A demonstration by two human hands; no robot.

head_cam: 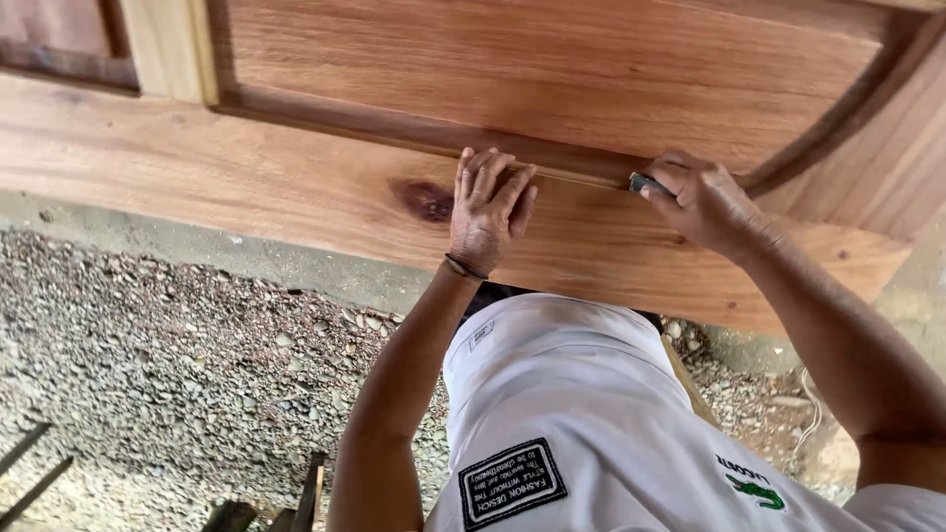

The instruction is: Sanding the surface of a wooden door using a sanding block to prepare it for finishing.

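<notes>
A small dark tool (645, 182) is gripped in the right hand (705, 202) against the wooden door's (552, 69) moulded groove, the left hand (486, 202) lies flat, fingers together; most of the groove appears unworked.

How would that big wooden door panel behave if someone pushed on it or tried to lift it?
The wooden door panel looks like thick solid timber with a wide frame rail, so it is probably stiff and heavy. The left hand rests flat on it and the right hand presses a small dark piece into its groove, so a light push likely won't shift it.
</notes>
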